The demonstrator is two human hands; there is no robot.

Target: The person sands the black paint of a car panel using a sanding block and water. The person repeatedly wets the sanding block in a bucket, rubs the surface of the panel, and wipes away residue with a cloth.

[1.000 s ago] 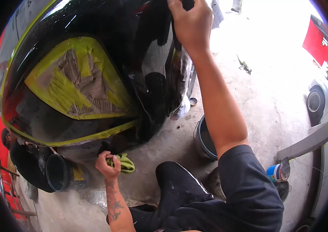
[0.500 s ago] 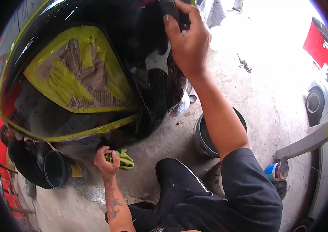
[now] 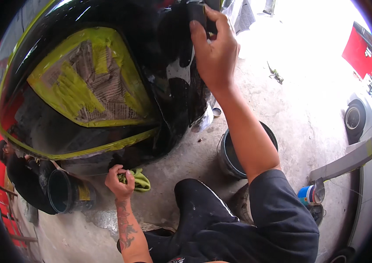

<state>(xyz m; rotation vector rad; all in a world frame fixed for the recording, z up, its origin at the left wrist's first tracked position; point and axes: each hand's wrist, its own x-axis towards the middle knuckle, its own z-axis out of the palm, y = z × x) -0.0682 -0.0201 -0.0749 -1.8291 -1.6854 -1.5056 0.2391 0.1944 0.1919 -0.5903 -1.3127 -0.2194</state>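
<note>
A glossy black vehicle body (image 3: 164, 118) fills the upper left, with a section (image 3: 98, 83) masked in newspaper and yellow-green tape. My right hand (image 3: 214, 55) grips a small dark pad (image 3: 197, 13) against the black surface at the top, thumb and fingers bent around it. Lower down, my left hand (image 3: 120, 182) is closed on a crumpled green cloth (image 3: 140, 179), just below the bottom edge of the body.
A crouching co-worker (image 3: 24, 179) is at the left beside a black bucket (image 3: 70, 195). Another bucket (image 3: 234, 153) stands under my right arm. At right are cans (image 3: 308, 194), a long grey panel (image 3: 343, 160) and a white car (image 3: 365, 122).
My right hand has moved down along the black surface from the top edge, bringing more of the dark pad into view. My left hand has risen slightly, still holding the cloth.
</note>
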